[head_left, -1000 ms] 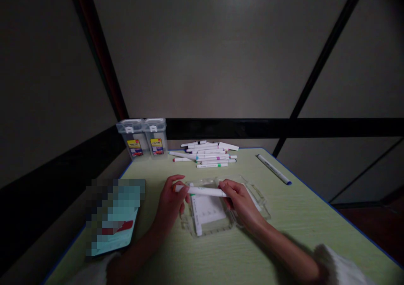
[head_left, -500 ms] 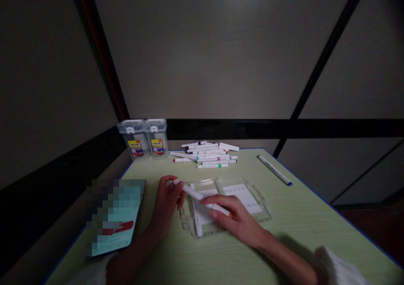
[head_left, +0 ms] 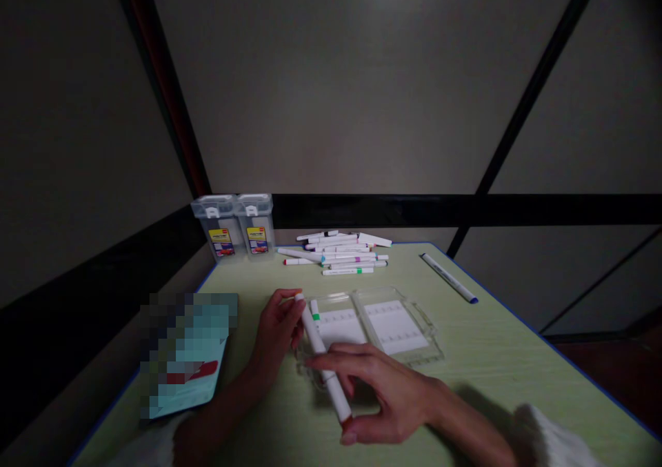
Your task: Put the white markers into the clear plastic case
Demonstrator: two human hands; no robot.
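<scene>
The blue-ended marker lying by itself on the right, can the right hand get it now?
Probably yes, once the right hand lets go of the orange-ended marker: only the flat, clear plastic case seems in between, and nothing covers the blue-ended marker.

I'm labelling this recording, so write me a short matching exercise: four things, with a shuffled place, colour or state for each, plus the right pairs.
1. Held marker
2. Separate marker on the right
3. Lidded tubs
4. Clear case

A. Side by side at the far left of the table
B. Orange ends
C. Open, white sheets inside
D. Blue near end

Pairs: 1-B, 2-D, 3-A, 4-C
</scene>
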